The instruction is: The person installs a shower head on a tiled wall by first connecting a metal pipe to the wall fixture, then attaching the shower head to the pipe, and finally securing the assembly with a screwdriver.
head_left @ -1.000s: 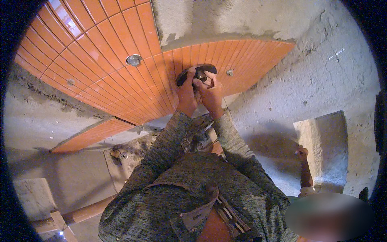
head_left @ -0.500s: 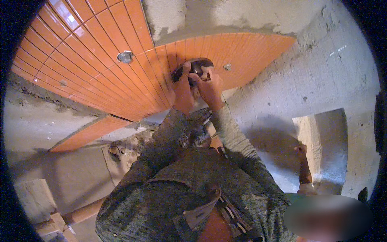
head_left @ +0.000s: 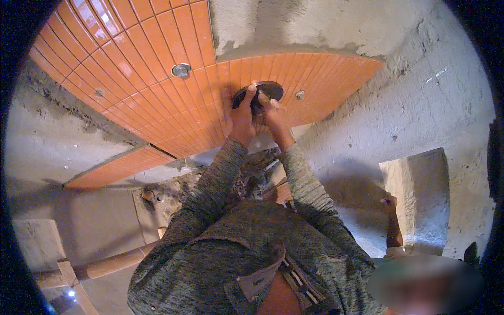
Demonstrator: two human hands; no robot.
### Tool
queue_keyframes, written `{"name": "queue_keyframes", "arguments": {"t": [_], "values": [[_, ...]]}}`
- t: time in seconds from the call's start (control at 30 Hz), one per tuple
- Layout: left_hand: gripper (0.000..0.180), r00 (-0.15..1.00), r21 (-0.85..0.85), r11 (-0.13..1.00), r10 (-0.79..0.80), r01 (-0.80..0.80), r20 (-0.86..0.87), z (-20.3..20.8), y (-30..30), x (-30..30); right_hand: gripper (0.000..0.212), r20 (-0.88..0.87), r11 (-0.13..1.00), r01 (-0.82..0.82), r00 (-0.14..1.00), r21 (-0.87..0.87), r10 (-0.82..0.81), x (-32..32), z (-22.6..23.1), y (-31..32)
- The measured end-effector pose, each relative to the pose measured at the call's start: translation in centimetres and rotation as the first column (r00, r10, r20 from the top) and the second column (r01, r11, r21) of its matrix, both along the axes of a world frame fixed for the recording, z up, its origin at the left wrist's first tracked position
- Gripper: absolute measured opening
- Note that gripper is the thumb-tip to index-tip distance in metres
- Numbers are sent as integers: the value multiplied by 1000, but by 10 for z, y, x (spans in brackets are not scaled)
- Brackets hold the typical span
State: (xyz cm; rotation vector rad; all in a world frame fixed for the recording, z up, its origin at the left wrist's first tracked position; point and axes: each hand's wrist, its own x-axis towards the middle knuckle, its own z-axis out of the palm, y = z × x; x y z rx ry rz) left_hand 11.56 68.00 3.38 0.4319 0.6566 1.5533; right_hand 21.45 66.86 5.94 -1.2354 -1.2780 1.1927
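Both my hands are raised to the wall of long, narrow orange tiles (head_left: 149,102). Between them is a dark, round-edged tool (head_left: 272,89), flat against the tiles; its exact kind is hard to make out. My left hand (head_left: 241,119) closes on its left side, thumb up along it. From the right, my right hand (head_left: 276,119) grips its middle with bent fingers. The side facing the tiles is hidden. A metal pipe fitting (head_left: 181,70) pokes out of the tiles to the left, and a smaller fitting (head_left: 300,95) to the right.
Bare grey plaster (head_left: 315,26) lies above the tiles, and a rough wall (head_left: 367,121) bends away right. Another person's hand (head_left: 389,203) is by a recess (head_left: 420,194) at lower right. Wooden poles (head_left: 118,261) cross at lower left.
My view has shifted, so the tiles and fittings sit further right in the picture. The tool stays on about the same patch of tiles, both hands on it, with the right fingers slightly rearranged.
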Motion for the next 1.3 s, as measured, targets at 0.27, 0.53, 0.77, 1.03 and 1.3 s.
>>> {"name": "queue_keyframes", "arguments": {"t": [0.27, 0.53, 0.77, 1.03, 1.3], "values": [[37, 999, -63, 998, 19, -21, -42, 12, -8, -1, 37, 89, 987, -73, 992, -146, 86, 13, -43, 35], [38, 990, -63, 992, -103, 110, 95, -19, 8, -3, 29, -15, 993, -52, 999, -107, 51, 25, -38, 10], [38, 993, -43, 993, -108, 110, 49, 2, -2, -5, 40, -39, 998, -58, 998, -1, 58, 29, -15, -17], [35, 997, -45, 996, -73, 72, -21, 14, -7, -4, 44, 197, 991, -24, 980, 133, -2, 30, -13, -20], [33, 999, -156, 987, -33, 29, -21, 10, -9, -4, 43, 243, 996, 33, 969, 80, -52, 32, -20, -14]]}}
